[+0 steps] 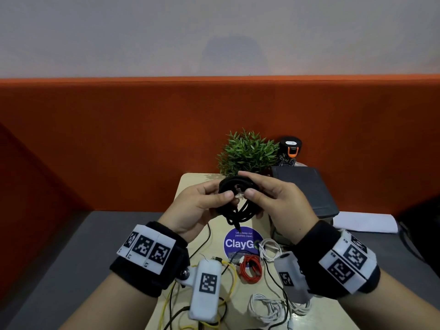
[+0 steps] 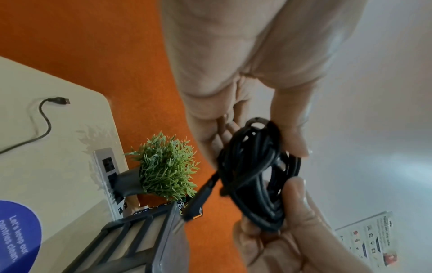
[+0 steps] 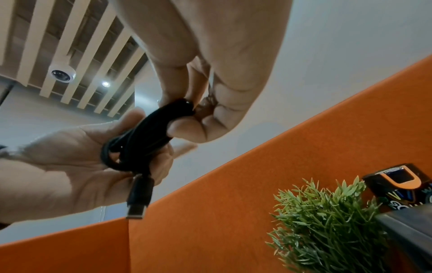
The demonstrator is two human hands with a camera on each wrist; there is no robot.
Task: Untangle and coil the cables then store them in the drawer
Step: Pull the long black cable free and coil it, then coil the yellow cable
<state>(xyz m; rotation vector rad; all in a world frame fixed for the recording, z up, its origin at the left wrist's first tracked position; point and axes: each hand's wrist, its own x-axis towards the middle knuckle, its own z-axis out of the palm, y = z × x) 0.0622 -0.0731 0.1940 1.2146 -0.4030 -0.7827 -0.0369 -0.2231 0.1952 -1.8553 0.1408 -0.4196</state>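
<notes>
A black cable [image 1: 238, 201], wound into a small coil, is held up above the beige table [image 1: 190, 184] between both hands. My left hand [image 1: 202, 206] pinches its left side with thumb and fingers. My right hand [image 1: 273, 198] grips the right side of the coil, thumb in front. One plug end [image 2: 194, 206] hangs loose below the black cable [image 2: 254, 175]; the same plug [image 3: 138, 201] dangles under the black cable [image 3: 140, 140] in the right wrist view. On the table below lie a red cable [image 1: 250, 267], a yellow cable [image 1: 231, 279] and white cables [image 1: 269, 306].
A dark drawer unit [image 1: 304, 189] stands at the table's right, behind my right hand. A small green plant [image 1: 247, 153] and a black bottle [image 1: 289, 151] sit at the back by the orange partition [image 1: 119, 139]. A thin black cable [image 2: 42, 125] lies on the table's left.
</notes>
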